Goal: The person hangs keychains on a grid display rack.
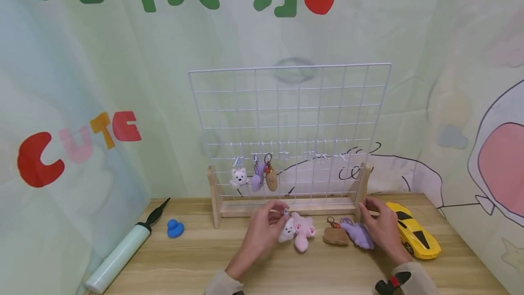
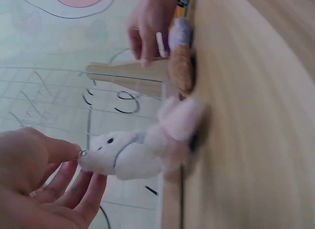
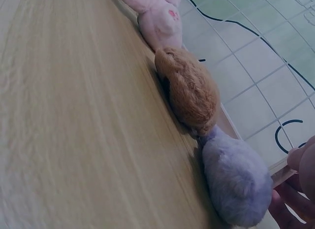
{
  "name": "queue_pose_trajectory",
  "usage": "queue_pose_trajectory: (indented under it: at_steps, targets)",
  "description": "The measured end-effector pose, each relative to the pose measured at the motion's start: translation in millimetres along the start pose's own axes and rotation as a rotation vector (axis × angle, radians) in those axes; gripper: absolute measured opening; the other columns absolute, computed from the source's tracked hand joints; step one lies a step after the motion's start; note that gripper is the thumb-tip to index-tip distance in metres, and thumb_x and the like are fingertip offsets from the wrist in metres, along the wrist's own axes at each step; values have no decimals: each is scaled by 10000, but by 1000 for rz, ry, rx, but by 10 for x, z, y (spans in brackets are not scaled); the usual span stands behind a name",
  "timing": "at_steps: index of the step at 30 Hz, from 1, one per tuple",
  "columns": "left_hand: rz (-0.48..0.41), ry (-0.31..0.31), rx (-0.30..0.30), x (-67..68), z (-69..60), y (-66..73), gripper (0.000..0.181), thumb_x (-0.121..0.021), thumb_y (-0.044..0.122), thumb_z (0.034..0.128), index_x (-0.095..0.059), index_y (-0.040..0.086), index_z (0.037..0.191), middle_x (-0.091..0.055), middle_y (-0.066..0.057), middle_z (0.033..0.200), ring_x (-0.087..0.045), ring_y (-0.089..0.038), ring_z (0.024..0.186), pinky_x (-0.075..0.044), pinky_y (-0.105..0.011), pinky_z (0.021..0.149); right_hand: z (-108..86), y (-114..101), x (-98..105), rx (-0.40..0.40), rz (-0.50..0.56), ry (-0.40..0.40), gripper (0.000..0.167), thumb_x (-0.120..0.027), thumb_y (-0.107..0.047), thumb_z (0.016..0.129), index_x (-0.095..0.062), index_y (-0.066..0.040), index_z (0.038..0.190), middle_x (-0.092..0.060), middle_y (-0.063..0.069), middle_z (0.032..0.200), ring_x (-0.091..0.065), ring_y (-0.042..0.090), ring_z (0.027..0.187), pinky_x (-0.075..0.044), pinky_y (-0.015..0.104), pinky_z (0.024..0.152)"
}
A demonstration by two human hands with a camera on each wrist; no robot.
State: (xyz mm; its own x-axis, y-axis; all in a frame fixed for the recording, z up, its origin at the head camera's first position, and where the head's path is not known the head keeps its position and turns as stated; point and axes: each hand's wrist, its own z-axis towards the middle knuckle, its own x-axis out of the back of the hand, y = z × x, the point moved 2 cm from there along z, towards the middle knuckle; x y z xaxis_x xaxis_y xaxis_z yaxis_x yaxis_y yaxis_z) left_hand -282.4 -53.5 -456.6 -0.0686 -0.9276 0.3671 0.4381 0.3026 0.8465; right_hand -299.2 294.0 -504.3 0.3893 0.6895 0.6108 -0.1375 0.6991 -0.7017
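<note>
My left hand [image 1: 265,227] pinches the small metal ring atop a white dog plush keychain [image 2: 130,157]. The dog hangs tilted, close beside a pink plush keychain [image 1: 303,231] on the table. My right hand [image 1: 382,224] grips the front of the right wooden foot [image 1: 362,190] of a white wire grid rack [image 1: 299,117]; its fingers are partly cut off in the right wrist view. Next to that hand lies a purple plush keychain [image 3: 236,177], with a brown plush keychain [image 3: 189,91] at its left.
Another white dog keychain [image 1: 239,177], a purple one [image 1: 257,181] and a brown one [image 1: 271,180] hang from hooks on the grid's left. A yellow toy car [image 1: 415,233] stands at right. At left are a blue rubber duck [image 1: 175,228] and a hand pump [image 1: 120,256].
</note>
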Motion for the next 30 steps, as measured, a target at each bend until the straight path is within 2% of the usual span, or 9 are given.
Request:
queue_pose_trajectory:
  at_steps: [6,9,12,16,22,30]
  targets:
    - [-10,109,-72,56,105,334,192,-737,7,1005,-713,71,1185,-768,-127,1180,-794,-244,1058,-640,-250,931,7,-12,-14,-4,-1,7,424,-645,-264,1107,-624,7,1433,-699,283,1374,-696,469,1238,-598,616,1014]
    - [-49,155,-91,81,171,492,206,-735,29,1015,-713,98,1208,-765,-99,1188,-787,-225,1089,-630,-262,974,1,-25,-8,-9,-3,13,422,-646,-255,1106,-621,6,1437,-695,287,1378,-691,474,1241,-599,621,1012]
    - [-106,192,-98,98,238,591,219,-745,50,1015,-713,117,1221,-761,-91,1181,-788,-223,1089,-627,-272,987,-9,-40,0,-7,-2,12,418,-649,-243,1104,-622,7,1438,-695,289,1379,-692,477,1239,-602,620,1006]
    - [-226,250,-112,109,347,645,269,-780,44,988,-684,69,1238,-764,-116,1157,-801,-247,1043,-643,-280,949,-14,-47,8,0,-8,15,413,-654,-240,1101,-628,9,1430,-701,289,1369,-700,475,1226,-609,612,991]
    - [-363,384,-137,98,488,693,265,-820,45,952,-675,18,1172,-801,-161,1108,-810,-251,1010,-654,-278,910,-14,-27,14,6,-24,26,413,-656,-243,1100,-632,9,1426,-707,285,1360,-705,471,1217,-613,603,982]
    - [-417,459,-210,9,613,728,152,-781,46,989,-780,14,1138,-809,-237,1089,-820,-312,999,-654,-279,903,-13,-17,-6,25,-7,38,392,-666,-234,1094,-646,8,1402,-717,279,1339,-714,464,1197,-625,584,957]
